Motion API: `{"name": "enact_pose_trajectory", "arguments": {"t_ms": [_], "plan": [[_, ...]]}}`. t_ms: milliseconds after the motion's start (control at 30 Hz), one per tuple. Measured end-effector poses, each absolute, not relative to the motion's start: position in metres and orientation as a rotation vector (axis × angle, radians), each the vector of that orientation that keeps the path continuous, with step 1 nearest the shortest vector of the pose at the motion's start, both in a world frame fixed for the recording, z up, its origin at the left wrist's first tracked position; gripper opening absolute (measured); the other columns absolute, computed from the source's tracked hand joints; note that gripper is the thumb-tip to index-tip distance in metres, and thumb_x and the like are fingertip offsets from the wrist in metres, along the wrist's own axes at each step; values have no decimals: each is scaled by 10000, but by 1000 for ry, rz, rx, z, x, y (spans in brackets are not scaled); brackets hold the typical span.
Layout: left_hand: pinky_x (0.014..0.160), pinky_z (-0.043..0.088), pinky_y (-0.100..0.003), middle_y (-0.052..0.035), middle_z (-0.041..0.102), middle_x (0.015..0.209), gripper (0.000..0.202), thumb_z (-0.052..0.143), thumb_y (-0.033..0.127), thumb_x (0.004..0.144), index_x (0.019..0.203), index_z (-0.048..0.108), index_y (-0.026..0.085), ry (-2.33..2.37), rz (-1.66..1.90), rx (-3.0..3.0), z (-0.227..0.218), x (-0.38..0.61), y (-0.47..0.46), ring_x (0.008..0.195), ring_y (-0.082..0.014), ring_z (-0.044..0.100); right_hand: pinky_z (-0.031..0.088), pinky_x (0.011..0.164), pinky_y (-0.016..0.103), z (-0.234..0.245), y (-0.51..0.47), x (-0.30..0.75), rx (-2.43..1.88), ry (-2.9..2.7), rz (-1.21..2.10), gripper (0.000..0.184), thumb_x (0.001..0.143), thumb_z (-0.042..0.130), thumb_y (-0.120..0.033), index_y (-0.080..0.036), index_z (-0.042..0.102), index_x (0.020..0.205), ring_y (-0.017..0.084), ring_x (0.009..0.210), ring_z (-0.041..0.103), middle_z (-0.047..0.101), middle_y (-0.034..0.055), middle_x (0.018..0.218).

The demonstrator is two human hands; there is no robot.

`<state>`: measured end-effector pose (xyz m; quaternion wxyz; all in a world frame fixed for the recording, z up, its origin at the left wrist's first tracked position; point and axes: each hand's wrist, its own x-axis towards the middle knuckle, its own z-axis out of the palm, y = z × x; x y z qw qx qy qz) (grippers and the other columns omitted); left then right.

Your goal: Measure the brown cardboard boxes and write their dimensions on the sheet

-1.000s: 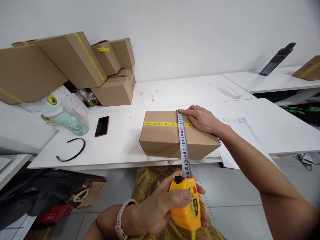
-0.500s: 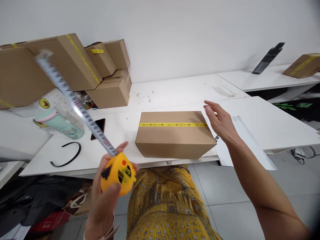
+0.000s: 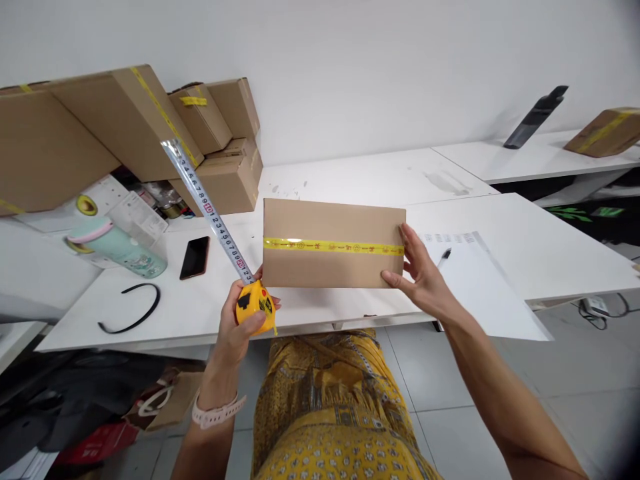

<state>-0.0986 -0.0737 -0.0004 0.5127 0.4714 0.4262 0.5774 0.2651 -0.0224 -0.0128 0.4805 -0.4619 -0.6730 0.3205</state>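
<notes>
My left hand [image 3: 240, 319] is wrapped round a yellow tape measure [image 3: 256, 308], its thumb on the front of the case. The metal blade [image 3: 210, 217] is pulled out and slants up to the left, past the box's left side. A brown cardboard box [image 3: 333, 223] with a yellow printed tape strip is tilted at the front of the table. My right hand [image 3: 420, 273] grips its right end, thumb on the near face and fingers behind the edge. My left fingertips are close to the box's lower left corner; whether they touch it I cannot tell.
More cardboard boxes [image 3: 225, 183] are stacked at the back left. A mint-green bottle [image 3: 125, 250], a phone [image 3: 195, 258] and a black headband [image 3: 150, 310] lie on the left. White paper [image 3: 480, 287] with a pen [image 3: 445, 255] rests right of the box. A dark bottle [image 3: 537, 117] stands farther right.
My right hand has come down onto the box's right end, and the box is now tilted up and shifted left. My left hand has brought the tape measure up and right, beside the box.
</notes>
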Motion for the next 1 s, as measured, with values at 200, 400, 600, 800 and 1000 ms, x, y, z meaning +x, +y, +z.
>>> {"name": "enact_pose_trajectory", "arguments": {"t_ms": [200,400,600,800,1000], "plan": [[823,612,-391,-23,679,974,612,843,414,666,1172,553,227,1184,1218,1115,-43,-103,-75,867,-223,723,432,1148,505,-72,-24,243,-1099,-1540,539,860,917,675,-410,-395,178,1618,290,1512,317,234,82,1685],[793,581,-351,-26,659,966,593,787,456,703,1194,547,225,1332,1190,1124,-62,-97,-91,899,-226,699,473,1101,534,-95,-33,235,-1227,-1554,429,708,932,641,-387,-301,344,1569,287,1405,481,434,139,1576],[848,541,-386,-73,667,1138,632,739,354,760,1331,489,251,1586,737,1850,-31,-104,-125,988,-258,668,586,827,439,-45,-72,217,-1221,-1199,380,451,978,554,-385,-276,532,1415,205,929,699,700,102,1202],[963,524,-441,-100,618,1344,622,667,178,729,1323,501,257,1287,147,2178,-17,-87,-144,1235,-321,601,519,592,309,8,-94,218,-995,-1002,362,387,985,541,-383,-287,602,1355,142,631,631,732,26,913],[1047,488,-439,-98,525,1446,990,721,170,749,1570,193,334,1354,358,1956,-24,-79,-149,1304,-286,561,450,487,225,-13,-114,207,-1072,-1148,405,127,960,616,-218,-216,743,955,96,564,568,633,-16,697]]}}
